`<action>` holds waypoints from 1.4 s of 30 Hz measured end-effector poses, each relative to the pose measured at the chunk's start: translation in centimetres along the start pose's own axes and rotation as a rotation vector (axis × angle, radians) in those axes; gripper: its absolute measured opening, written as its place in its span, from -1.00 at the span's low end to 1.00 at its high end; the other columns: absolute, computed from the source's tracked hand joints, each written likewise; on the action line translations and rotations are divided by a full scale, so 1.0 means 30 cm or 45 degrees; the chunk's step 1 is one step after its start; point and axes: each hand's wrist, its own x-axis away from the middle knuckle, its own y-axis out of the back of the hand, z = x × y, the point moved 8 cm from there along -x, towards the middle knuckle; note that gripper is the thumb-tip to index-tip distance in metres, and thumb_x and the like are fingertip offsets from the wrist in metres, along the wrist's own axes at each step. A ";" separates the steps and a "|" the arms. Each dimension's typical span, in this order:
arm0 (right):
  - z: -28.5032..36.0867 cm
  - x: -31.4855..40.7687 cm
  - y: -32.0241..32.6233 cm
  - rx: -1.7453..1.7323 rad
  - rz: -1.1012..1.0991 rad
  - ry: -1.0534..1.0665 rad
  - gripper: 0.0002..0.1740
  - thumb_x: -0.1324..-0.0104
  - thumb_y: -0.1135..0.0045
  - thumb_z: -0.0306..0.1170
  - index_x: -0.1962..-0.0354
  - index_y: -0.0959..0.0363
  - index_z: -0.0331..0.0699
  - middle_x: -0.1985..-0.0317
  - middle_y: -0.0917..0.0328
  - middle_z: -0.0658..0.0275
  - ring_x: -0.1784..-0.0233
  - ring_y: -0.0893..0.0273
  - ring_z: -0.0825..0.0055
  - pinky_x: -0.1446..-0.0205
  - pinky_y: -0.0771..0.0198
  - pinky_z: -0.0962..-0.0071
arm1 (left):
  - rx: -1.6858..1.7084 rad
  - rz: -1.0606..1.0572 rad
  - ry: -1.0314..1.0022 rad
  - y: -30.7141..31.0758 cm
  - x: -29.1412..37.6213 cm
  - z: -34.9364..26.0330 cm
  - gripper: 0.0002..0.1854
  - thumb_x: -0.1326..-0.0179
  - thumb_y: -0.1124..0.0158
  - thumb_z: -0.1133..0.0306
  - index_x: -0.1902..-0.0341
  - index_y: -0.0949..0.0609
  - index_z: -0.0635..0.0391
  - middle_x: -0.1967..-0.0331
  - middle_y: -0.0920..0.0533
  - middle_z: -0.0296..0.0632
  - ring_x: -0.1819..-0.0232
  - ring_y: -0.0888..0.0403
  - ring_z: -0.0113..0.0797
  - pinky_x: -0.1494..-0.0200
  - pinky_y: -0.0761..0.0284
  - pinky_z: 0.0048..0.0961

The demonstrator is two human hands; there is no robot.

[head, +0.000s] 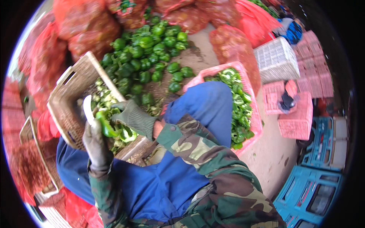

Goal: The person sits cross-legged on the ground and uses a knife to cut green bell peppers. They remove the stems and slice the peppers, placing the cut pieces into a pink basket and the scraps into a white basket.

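Note:
My left hand [97,144], in a soiled grey glove, is shut around a knife whose pale curved blade [88,108] points up; its handle is hidden by the fingers. Cut green bell pepper [106,124] is held in my right hand [132,115], which wears a green-grey knit glove. The pepper is split open, with its pale inside showing in the lower part. Both hands are over a tan plastic crate [61,105] that contains pepper cores and scraps [102,92]. Beside my right knee, a pink basket [258,128] holds cut green pepper pieces [241,107].
Whole green peppers [146,42] lie heaped on the floor ahead. Red mesh sacks [88,28] stand behind and left of them. To the right are a white crate [275,58], pink crates [296,122] and a blue vehicle [308,191].

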 end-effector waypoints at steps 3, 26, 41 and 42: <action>0.216 0.144 0.359 -0.049 -0.303 0.248 -0.70 -0.25 -0.31 -0.58 0.04 -0.72 -0.31 0.29 -0.77 0.22 0.29 -0.70 0.56 0.29 -0.63 0.44 | 0.090 -0.009 -0.063 -0.018 0.002 -0.063 -0.48 -0.66 -0.21 0.09 -0.40 -0.54 0.30 0.48 -0.58 -0.38 0.69 -0.36 -0.67 0.65 -0.17 -0.66; -0.656 -0.413 1.049 1.697 0.397 -0.810 -0.38 -0.34 -0.26 0.04 -0.06 -0.69 -0.35 0.01 -0.75 -0.19 -0.07 -0.76 -0.10 -0.16 -0.63 0.04 | -0.168 -0.176 0.643 0.059 -0.111 0.065 -0.60 -0.51 -0.25 0.28 -0.24 -0.60 0.34 0.41 -0.66 -0.29 0.62 -0.51 -0.64 0.61 -0.32 -0.67; -0.917 -0.524 0.975 -0.250 -0.362 -0.767 -0.29 -0.28 -0.44 0.03 -0.23 -0.56 -0.25 -0.08 -0.72 0.12 -0.07 -0.73 0.20 -0.21 -0.63 0.11 | -0.085 -0.112 0.599 0.019 -0.109 0.068 -0.63 -0.56 -0.21 0.41 -0.33 -0.50 0.29 0.41 -0.52 -0.41 0.53 -0.44 -0.62 0.50 -0.36 -0.60; -0.811 -0.576 0.909 -0.319 -0.206 -0.624 -0.29 -0.32 -0.41 0.06 -0.23 -0.55 -0.25 -0.05 -0.73 0.17 -0.05 -0.72 0.24 -0.21 -0.63 0.13 | -0.189 -0.067 0.498 0.010 -0.111 0.059 -0.64 -0.57 -0.22 0.44 -0.35 -0.52 0.25 0.43 -0.47 -0.47 0.51 -0.36 -0.62 0.46 -0.29 -0.57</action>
